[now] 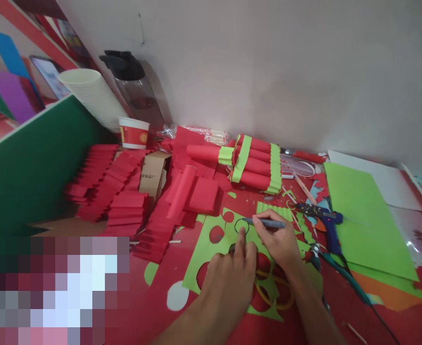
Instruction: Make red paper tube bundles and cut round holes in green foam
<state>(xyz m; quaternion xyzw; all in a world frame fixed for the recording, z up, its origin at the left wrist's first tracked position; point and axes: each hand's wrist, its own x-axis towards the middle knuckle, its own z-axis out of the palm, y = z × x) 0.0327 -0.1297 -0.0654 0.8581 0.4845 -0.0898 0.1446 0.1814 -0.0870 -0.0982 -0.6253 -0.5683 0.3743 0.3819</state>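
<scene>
My right hand (277, 237) grips a dark grey marker (268, 222), its tip at a dark circle outline (236, 232) on a light green paper sheet (204, 237). This sheet has several round holes through which the red surface shows. My left hand (228, 270) rests on the sheet, its index finger stretched into the circle and pressing down, its other fingers bent. I cannot make out a small dark thing partly under the left fingers. A yellow ring (290, 303) lies on the sheet near my right wrist.
Behind the sheet lie red paper rolls bound with green strips (256, 163). Folded red paper (103, 177), a brown box (152, 175), a paper cup (134, 133) and a bottle (139, 91) stand left. A blue glue gun (331, 230) and green sheets (369, 220) lie right.
</scene>
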